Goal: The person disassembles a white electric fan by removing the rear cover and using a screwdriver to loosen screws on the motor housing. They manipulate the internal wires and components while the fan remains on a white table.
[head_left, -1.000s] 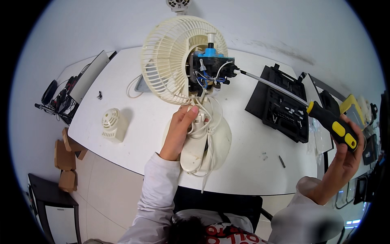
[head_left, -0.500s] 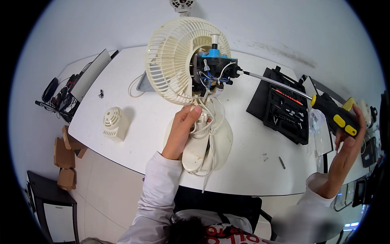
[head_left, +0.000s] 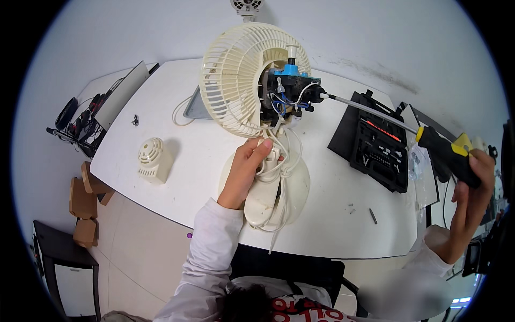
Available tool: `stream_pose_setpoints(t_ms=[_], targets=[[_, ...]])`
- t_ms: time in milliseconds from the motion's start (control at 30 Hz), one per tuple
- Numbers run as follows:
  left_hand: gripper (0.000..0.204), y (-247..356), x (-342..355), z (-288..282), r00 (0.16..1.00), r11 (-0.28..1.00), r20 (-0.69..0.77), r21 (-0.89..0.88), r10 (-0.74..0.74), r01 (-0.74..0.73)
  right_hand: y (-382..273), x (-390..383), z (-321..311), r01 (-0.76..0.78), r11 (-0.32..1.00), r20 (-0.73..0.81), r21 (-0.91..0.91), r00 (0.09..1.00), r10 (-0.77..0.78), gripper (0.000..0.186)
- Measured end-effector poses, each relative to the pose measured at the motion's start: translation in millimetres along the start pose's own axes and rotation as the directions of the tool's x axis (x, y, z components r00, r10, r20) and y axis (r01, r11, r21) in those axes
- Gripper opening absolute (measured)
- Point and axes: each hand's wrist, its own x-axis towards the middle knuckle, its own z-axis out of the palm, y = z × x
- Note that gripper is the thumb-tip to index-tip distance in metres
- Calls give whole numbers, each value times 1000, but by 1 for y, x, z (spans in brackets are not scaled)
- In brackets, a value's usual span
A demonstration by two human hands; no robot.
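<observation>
My left grip (head_left: 247, 169) is closed around the neck of the cream fan (head_left: 230, 88), with loops of its white cord (head_left: 284, 185) bunched beside my fingers. My right grip (head_left: 475, 182) is curled on the butt end of a black-and-yellow screwdriver (head_left: 442, 153), whose long shaft points left, its tip at a small white piece on the back of the exposed motor (head_left: 294, 88). The fan stands upright at the middle of the table (head_left: 343, 231), its grille facing left and far, its round base near me. Just beyond its grille, on the left, a grey tray (head_left: 197, 107) shows partly. Farther left sits a vented cream cover (head_left: 154, 161). To the right lies an open black tool case (head_left: 378, 147); nearer me are a dark bit (head_left: 373, 216) and some tiny pieces (head_left: 351, 208), too small to make out.
</observation>
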Motion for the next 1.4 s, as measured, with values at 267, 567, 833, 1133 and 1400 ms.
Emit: stream_pose_setpoints(t_ms=[267, 567, 833, 1133, 1400], targets=[[32, -3, 2, -1, 1000, 999, -1, 30, 21, -21, -10, 11, 16, -223, 974, -113, 30, 968, 225, 46], [32, 0, 0, 0, 1000, 1000, -17, 19, 10, -10, -18, 19, -14, 131, 989, 69, -72, 990, -126, 30], [34, -3, 1, -6, 999, 998, -13, 56, 29, -28, -20, 21, 11, -178, 978, -39, 105, 982, 183, 51], [32, -3, 3, -2, 1000, 1000, -22, 23, 10, -10, -14, 24, -12, 179, 977, 115, -118, 980, -165, 15], [31, -2, 0, -1, 999, 1000, -24, 4, 24, -24, -10, 24, 28, -24, 991, -214, 134, 975, 52, 48]])
